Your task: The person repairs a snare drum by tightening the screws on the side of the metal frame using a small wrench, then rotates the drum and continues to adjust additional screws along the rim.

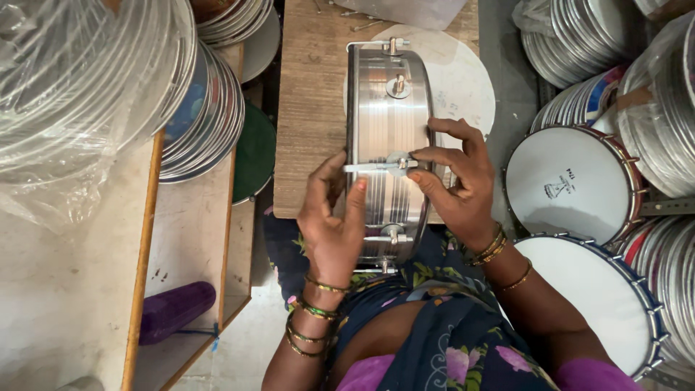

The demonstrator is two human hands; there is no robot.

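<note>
Even, bright overhead light; sharp focus centrally. Glare streaks the metal drum shell (pixel 387 145); left of it, plastic wrap (pixel 72 94) glints, slightly soft.

We see a shiny metal drum shell (pixel 387 145) standing on its edge on a wooden board (pixel 311 108). Our left hand (pixel 333 224) grips its side. Our right hand (pixel 456 181) pinches a thin metal rod (pixel 376 167) that lies across the shell. Finished white drums (pixel 568 185) sit to the right. A purple roll (pixel 174 310) lies at the lower left.
</note>
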